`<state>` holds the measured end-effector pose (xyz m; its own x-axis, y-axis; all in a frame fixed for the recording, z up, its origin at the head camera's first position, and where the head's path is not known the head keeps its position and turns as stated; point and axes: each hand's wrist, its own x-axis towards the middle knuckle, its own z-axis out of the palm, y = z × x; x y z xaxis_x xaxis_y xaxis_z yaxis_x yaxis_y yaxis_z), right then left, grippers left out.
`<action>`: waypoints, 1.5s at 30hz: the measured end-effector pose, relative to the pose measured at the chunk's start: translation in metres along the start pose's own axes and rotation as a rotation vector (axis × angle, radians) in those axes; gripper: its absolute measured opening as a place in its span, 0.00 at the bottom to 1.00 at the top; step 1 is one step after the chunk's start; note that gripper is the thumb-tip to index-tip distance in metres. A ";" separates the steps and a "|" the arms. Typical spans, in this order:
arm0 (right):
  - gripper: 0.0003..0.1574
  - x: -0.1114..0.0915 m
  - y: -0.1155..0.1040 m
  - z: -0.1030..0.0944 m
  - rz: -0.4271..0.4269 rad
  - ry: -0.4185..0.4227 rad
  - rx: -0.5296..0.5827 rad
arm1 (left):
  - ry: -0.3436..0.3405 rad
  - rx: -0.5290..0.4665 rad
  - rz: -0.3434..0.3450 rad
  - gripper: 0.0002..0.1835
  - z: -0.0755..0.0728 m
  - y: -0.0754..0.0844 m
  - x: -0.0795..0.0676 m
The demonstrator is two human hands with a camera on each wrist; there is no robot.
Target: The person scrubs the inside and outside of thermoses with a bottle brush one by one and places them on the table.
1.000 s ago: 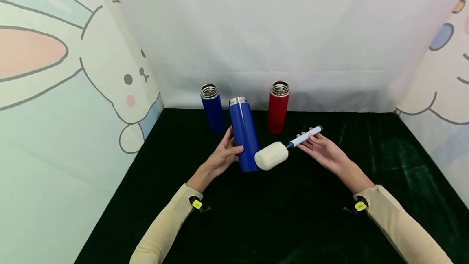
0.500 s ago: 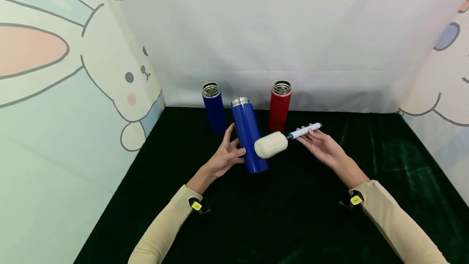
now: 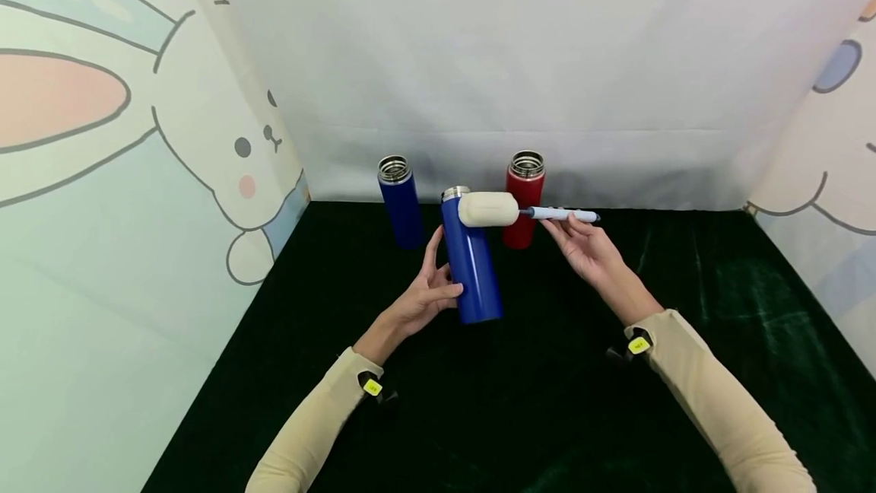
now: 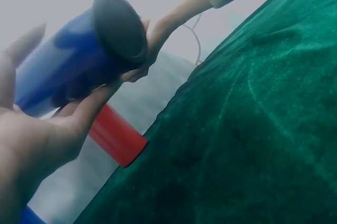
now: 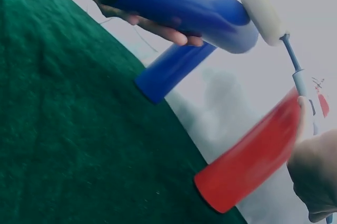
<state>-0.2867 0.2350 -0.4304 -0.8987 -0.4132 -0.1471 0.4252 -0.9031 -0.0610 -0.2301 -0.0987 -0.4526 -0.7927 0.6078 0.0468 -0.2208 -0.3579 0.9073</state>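
A shiny blue metal bottle, lidless with a silver threaded neck, is gripped by my left hand and tilted above the cloth. Its dark base faces the left wrist camera. My right hand pinches the pale blue handle of a sponge bottle brush. The brush lies nearly level, its cream sponge head in front of the bottle's upper part just below the neck. In the right wrist view the sponge is beside the bottle's upper end; whether they touch I cannot tell.
Behind stand a second blue bottle on the left and a red bottle on the right, both upright and lidless. Dark green velvet cloth covers the table. A white curtain and printed side panels enclose it.
My right hand has raised the brush and levelled it, bringing the sponge from the bottle's lower side up near its neck. My left hand has shifted the bottle slightly right and tilted it more.
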 end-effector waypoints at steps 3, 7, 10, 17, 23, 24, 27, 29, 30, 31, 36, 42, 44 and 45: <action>0.14 0.002 0.003 0.001 -0.010 0.004 -0.004 | 0.040 0.032 -0.013 0.63 0.001 -0.001 0.001; 0.09 0.002 0.003 0.003 -0.044 0.015 0.008 | 0.055 0.082 -0.041 0.63 0.002 -0.002 0.000; 0.13 0.001 0.001 0.004 -0.047 0.024 0.020 | 0.048 0.107 -0.043 0.63 0.003 -0.003 -0.002; 0.39 -0.008 -0.002 -0.004 0.048 0.031 -0.026 | 0.079 0.081 0.020 0.63 0.003 -0.001 -0.002; 0.11 -0.020 -0.006 -0.014 0.103 0.020 -0.108 | 0.093 0.025 0.038 0.64 0.000 0.002 -0.001; 0.06 -0.022 -0.007 -0.017 0.110 0.006 -0.121 | 0.094 0.024 0.038 0.64 0.000 0.002 0.000; 0.04 -0.029 -0.009 -0.023 0.128 -0.037 -0.164 | 0.096 0.021 0.036 0.66 -0.001 0.001 0.001; 0.06 -0.033 -0.010 -0.028 0.138 -0.057 -0.197 | 0.102 0.011 0.034 0.67 -0.002 0.001 0.002; 0.07 -0.036 -0.011 -0.029 0.143 -0.064 -0.214 | 0.106 -0.002 0.037 0.68 -0.003 0.002 0.002; 0.08 -0.038 -0.011 -0.031 0.148 -0.069 -0.232 | 0.112 -0.019 0.040 0.68 -0.003 0.002 0.002; 0.13 -0.045 -0.013 -0.035 0.159 -0.069 -0.247 | 0.137 -0.099 0.055 0.62 -0.004 0.004 0.001; 0.15 -0.047 -0.013 -0.035 0.153 -0.026 -0.239 | 0.070 -0.132 -0.006 0.56 0.001 0.001 -0.003; 0.13 -0.045 -0.013 -0.034 0.144 -0.014 -0.232 | 0.057 -0.133 -0.020 0.56 0.003 0.000 -0.003; 0.11 -0.044 -0.014 -0.034 0.137 -0.015 -0.226 | 0.060 -0.129 -0.025 0.57 0.004 0.000 -0.004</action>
<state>-0.2496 0.2694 -0.4564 -0.8320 -0.5327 -0.1549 0.5545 -0.7902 -0.2608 -0.2249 -0.0981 -0.4512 -0.8180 0.5751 -0.0035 -0.3085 -0.4336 0.8466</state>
